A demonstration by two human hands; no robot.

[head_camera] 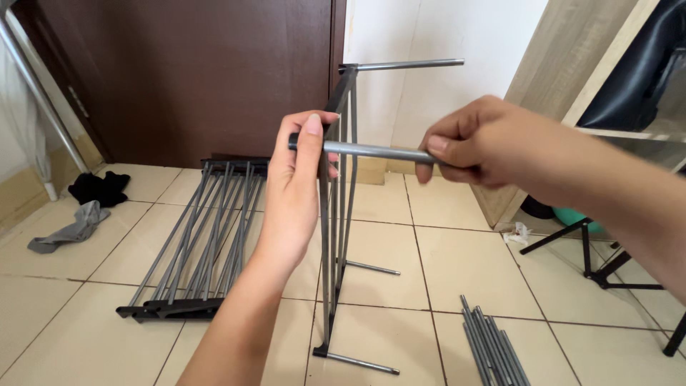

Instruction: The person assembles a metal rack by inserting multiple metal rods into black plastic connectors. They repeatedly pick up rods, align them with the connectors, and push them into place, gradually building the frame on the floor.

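Left hand (296, 179) steadies the upright grey metal rack frame (336, 214) at centre; our right hand (468, 139), at three o'clock, pinches a grey steel tube (375, 151). We judge we're seating it; next needs straight alignment with the socket.

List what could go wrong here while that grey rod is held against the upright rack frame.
1. The upright frame stands on narrow feet, steadied only by the left hand; a sideways push might tip it.
2. The right hand grips the grey rod near its end, so it may go into the joint crooked.
3. Left fingers wrap the joint and could get pinched.
4. Loose rods on the tiles could roll underfoot.
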